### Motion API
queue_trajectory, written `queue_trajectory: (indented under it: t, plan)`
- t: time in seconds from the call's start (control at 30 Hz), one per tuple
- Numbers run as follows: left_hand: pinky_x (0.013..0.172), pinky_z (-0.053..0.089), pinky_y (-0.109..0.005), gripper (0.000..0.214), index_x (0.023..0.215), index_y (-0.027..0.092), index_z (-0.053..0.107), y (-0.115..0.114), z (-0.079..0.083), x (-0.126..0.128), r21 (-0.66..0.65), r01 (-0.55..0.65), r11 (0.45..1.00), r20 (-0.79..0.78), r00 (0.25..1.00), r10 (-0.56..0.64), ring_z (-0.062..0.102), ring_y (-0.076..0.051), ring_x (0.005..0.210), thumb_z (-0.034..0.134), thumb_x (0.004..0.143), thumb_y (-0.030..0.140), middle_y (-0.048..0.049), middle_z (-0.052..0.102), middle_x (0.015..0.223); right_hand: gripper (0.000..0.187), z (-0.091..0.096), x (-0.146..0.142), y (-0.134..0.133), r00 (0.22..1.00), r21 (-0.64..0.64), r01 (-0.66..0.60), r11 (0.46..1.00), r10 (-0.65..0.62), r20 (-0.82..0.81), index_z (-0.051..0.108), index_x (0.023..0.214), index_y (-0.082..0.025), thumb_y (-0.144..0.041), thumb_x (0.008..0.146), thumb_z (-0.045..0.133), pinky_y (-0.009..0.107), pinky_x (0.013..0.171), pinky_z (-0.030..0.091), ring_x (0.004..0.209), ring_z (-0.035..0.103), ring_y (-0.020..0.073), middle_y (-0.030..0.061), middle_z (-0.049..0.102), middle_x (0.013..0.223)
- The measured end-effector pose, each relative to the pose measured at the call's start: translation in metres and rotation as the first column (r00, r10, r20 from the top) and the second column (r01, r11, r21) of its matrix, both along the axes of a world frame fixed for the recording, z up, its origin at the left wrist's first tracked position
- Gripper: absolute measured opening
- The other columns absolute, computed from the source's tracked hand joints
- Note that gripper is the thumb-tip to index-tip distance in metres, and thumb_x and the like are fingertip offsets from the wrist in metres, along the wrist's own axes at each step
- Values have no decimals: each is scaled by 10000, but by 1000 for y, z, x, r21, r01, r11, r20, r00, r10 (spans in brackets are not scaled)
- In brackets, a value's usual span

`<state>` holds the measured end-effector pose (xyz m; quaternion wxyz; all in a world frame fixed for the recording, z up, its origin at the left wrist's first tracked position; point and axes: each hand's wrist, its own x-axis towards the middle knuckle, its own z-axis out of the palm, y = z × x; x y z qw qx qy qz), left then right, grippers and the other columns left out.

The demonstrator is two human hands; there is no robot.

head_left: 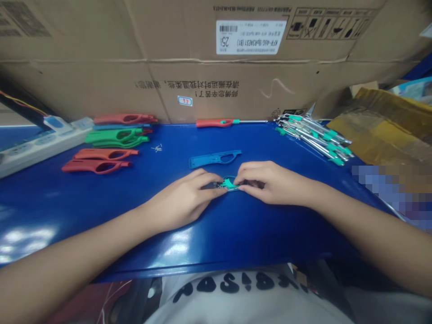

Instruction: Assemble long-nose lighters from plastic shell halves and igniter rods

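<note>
My left hand (184, 198) and my right hand (273, 183) meet over the blue table. Both pinch a small lighter insert with a green trigger (229, 183) and thin metal parts, one hand at each end. A dark curved edge shows behind the trigger, but the fingers hide most of what lies there. Just beyond the fingertips rests a blue lighter handle half (211, 160), its hollow side up, touched by neither hand.
An assembled red lighter (214, 123) lies by the cardboard wall (111, 85). At left are red handle shells (96, 166), green handle shells (114, 138), small screws (158, 148) and a power strip (43, 144). Metal lighter inserts (312, 137) are piled at right beside a taped box (381, 126).
</note>
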<state>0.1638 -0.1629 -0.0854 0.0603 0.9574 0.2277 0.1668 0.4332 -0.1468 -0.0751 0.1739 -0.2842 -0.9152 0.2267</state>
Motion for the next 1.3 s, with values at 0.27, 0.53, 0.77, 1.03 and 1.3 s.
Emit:
queue_trajectory:
  t: [0.27, 0.53, 0.77, 1.03, 1.3]
  plan:
    - [931, 592, -442, 369, 1314, 168, 675, 0, 1, 0, 38, 7, 999, -32, 999, -6, 619, -270, 1113, 457, 1019, 139, -153, 659, 1263, 126, 2, 3, 4, 1000, 7, -9, 1000, 9, -24, 709, 972, -186, -160, 959, 586, 279, 789, 500, 874, 652, 155, 57, 684, 979]
    - [953, 580, -444, 378, 1327, 169, 670, 0, -1, -1, 29, 10, 1000, -19, 1000, -9, 612, -271, 1127, 464, 1013, 127, -160, 648, 1272, 111, 5, 8, 6, 1000, 33, 11, 999, -11, 21, 712, 926, -192, -154, 944, 609, 284, 785, 503, 871, 650, 157, 53, 671, 982]
    - [978, 573, -451, 384, 1338, 189, 661, 0, -3, 1, 6, 5, 1000, -4, 1000, -5, 601, -266, 1153, 462, 1016, 128, -154, 643, 1283, 257, -1, 6, 13, 993, 149, 119, 982, -118, -20, 694, 1182, -215, -223, 1005, 507, 412, 952, 506, 1072, 615, 232, 110, 662, 1162]
    - [985, 577, -449, 367, 1337, 205, 658, 2, -6, 3, 20, -4, 1000, 19, 1000, 4, 618, -261, 1176, 470, 1027, 153, -148, 653, 1303, 223, -18, 7, 33, 957, 171, 265, 949, -280, 72, 695, 1150, -244, -263, 957, 585, 574, 1058, 430, 1273, 518, 310, 123, 568, 1393]
    - [987, 581, -438, 336, 1304, 243, 683, 4, -5, -2, 104, -29, 994, 86, 996, 20, 637, -251, 1200, 518, 1019, 178, -122, 668, 1332, 97, -5, 11, 27, 911, 40, 397, 917, -389, -137, 594, 929, -201, -294, 956, 584, 326, 727, 527, 753, 648, 163, 37, 665, 881]
